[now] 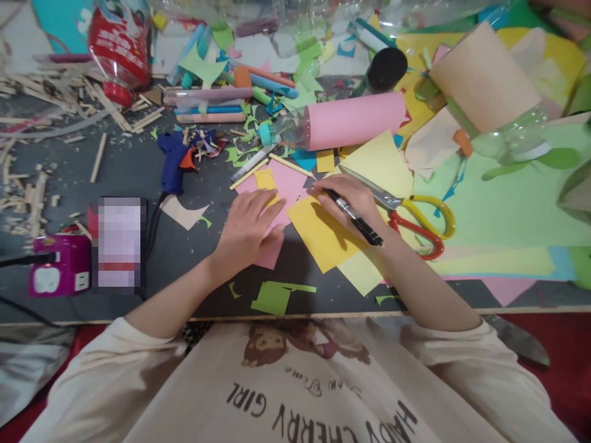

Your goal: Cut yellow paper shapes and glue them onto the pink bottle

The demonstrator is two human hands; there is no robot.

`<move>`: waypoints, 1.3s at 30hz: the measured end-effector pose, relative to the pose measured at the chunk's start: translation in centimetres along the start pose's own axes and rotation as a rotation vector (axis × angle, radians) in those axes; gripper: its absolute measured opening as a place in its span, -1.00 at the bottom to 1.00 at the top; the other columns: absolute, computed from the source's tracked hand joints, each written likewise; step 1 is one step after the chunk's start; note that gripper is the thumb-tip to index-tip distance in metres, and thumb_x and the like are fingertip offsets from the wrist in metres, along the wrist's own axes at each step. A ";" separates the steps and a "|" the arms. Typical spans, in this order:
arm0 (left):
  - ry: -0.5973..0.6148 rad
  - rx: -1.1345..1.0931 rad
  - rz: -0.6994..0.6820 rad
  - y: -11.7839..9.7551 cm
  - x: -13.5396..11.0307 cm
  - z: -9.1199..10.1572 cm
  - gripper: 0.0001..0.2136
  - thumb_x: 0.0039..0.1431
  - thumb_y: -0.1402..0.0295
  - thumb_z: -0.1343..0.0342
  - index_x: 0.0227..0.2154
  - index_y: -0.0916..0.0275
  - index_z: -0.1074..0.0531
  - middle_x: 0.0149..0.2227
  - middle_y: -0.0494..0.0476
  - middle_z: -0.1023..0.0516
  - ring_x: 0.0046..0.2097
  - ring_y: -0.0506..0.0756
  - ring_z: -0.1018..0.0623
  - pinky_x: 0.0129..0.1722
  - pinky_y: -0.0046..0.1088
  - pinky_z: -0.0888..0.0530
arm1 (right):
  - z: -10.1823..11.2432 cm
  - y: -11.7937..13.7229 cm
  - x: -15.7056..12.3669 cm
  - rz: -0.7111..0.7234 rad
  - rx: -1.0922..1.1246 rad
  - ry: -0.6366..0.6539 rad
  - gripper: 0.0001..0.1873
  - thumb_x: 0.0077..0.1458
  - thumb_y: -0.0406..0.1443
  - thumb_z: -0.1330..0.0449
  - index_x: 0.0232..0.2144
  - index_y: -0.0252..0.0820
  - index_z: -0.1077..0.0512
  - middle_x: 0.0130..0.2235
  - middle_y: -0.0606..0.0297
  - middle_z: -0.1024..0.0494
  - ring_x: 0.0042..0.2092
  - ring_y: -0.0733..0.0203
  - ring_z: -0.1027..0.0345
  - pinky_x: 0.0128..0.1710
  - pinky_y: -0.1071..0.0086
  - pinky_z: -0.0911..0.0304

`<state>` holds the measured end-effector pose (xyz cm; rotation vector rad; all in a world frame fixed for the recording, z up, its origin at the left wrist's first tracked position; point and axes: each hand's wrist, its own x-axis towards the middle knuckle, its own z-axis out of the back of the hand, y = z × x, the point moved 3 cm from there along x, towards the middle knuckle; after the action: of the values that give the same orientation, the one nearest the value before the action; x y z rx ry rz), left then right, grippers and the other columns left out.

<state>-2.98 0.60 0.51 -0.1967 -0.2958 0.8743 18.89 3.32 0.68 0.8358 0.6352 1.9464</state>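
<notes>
My left hand (pixel 252 227) lies with fingers spread on a pink paper cutout (pixel 290 178), its fingertips by a small yellow paper piece (pixel 265 179) on top of it. Thin yellow strips (pixel 290 166) run along the cutout's upper edges like a roof. In my right hand (pixel 353 200) is a black pen (pixel 353 217), its tip end near the cutout's right side. A yellow paper sheet (pixel 323 237) lies beneath the right hand. Scissors (pixel 415 218) with yellow and red handles rest just right of that hand.
A blue glue gun (pixel 173 163) lies at left, with wood sticks (pixel 99 157) scattered beyond. A pink-wrapped bottle (pixel 355 120) lies ahead. A purple box (pixel 60 264) with a cable stands at left. Green paper scraps (pixel 272 298) lie near the table's front edge. Large coloured sheets (pixel 508 209) cover the right.
</notes>
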 end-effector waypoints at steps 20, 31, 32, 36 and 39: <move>-0.022 -0.566 0.072 -0.2 -0.8 0.2 -0.46 0.38 0.12 0.11 0.33 0.22 -0.05 0.14 0.35 -0.49 0.07 0.14 -0.55 0.00 -0.33 -0.53 | 0.6 1.1 -1.3 -0.342 0.236 -0.401 -0.85 0.16 -0.21 -0.13 -0.18 0.01 -0.31 -0.31 0.27 -0.46 -0.30 0.12 -0.38 -0.26 0.22 -0.34; -0.207 -0.899 0.541 1.6 0.2 0.9 -0.75 0.11 0.36 -0.08 -0.12 0.20 -0.44 -0.20 0.10 -0.61 -0.24 0.05 -0.60 -0.40 -0.55 -0.51 | 0.3 -0.7 -1.2 -0.147 -0.002 -0.226 -0.87 0.23 -0.23 -0.14 -0.18 -0.01 -0.46 -0.18 0.22 -0.61 -0.18 0.08 -0.51 -0.14 0.19 -0.44; -0.204 -0.897 0.542 1.6 0.3 0.9 -0.78 0.10 0.37 -0.07 -0.18 0.20 -0.46 -0.22 0.10 -0.61 -0.27 0.03 -0.59 -0.41 -0.54 -0.50 | 0.2 -1.1 -1.0 -0.068 -0.062 -0.211 -0.83 0.23 -0.26 -0.13 -0.15 -0.01 -0.47 -0.16 0.22 -0.62 -0.13 0.06 -0.51 -0.09 0.16 -0.44; -0.262 -0.839 0.522 2.2 0.3 1.1 -0.79 0.09 0.38 -0.05 -0.20 0.18 -0.48 -0.20 0.07 -0.61 -0.22 0.06 -0.58 -0.27 -0.45 -0.53 | -0.2 -2.5 -0.8 0.051 -0.142 -0.123 -0.70 0.26 -0.30 -0.05 -0.04 0.06 -0.48 -0.02 0.22 -0.59 0.04 -0.01 -0.46 0.03 0.02 -0.39; -0.285 -0.812 0.487 2.4 0.2 1.1 -0.80 0.08 0.39 -0.05 -0.24 0.16 -0.51 -0.17 0.06 -0.61 -0.11 0.09 -0.58 -0.11 -0.40 -0.52 | 0.1 -2.2 -0.9 0.018 -0.086 -0.149 -0.64 0.28 -0.34 0.01 -0.06 0.12 -0.51 0.12 0.26 -0.50 0.20 -0.02 -0.34 0.15 -0.03 -0.29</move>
<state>-5.00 2.29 0.93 -0.9303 -0.8918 1.2282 20.49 3.54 -1.10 0.9250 0.4541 1.8937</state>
